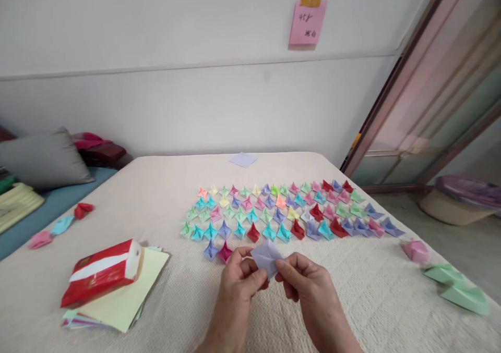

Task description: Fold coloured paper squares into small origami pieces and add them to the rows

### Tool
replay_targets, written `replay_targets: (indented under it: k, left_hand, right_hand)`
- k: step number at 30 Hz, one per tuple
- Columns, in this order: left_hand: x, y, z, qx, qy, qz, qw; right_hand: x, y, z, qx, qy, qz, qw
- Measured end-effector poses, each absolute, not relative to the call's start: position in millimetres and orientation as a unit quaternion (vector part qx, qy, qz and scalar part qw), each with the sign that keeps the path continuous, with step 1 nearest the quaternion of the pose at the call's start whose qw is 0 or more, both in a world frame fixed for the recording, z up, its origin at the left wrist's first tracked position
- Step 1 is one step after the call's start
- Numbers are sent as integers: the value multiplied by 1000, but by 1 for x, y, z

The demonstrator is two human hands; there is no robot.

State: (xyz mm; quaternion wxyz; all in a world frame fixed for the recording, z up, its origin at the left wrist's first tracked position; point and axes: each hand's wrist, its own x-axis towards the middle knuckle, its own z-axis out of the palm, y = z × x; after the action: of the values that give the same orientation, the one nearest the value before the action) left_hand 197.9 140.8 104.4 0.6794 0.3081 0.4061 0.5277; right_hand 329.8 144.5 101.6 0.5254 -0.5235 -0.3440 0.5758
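Note:
A small piece of folded lavender paper is held up between both hands, near the front of the cloth-covered surface. My left hand pinches its lower left part between thumb and fingers. On the opposite side, my right hand grips the right edge, thumb on top and fingers curled beneath. Just beyond the hands lie a dark pink folded paper boat and a lavender one. Behind these, several rows of colourful paper boats stretch across the cloth. The undersides of the fingers are hidden.
At left, a red tissue pack rests on a stack of coloured paper. A flat lavender sheet lies by the wall. Green folded boats and a pink one sit along the right edge; a grey pillow is far left.

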Motion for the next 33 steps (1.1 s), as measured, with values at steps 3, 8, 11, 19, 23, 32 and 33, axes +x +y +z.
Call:
replay_targets:
  k: [3,8,11,19,23,32,33]
  left_hand:
    - [197,140,102,253,392,554,689]
    - [186,146,100,116,312,520,787]
    - [181,149,99,74,263,471,839]
    - [185,142,99,66,206,382,899]
    - [189,141,96,133,260,362,885]
    - [174,148,110,404,427,425,688]
    - [176,148,110,429,429,411,680]
  right_hand:
    - [329,142,101,-514,-381,568,518]
    - [335,142,105,-419,-384,613,550]
    - [338,144,108,-348,-372,664,547]
    - [337,142,110,-408,-398,651,502]
    - [341,144,111,-417,-403,647,494]
    - [345,146,116,-422,-407,684,434]
    - [344,145,117,-418,-419,686,424]
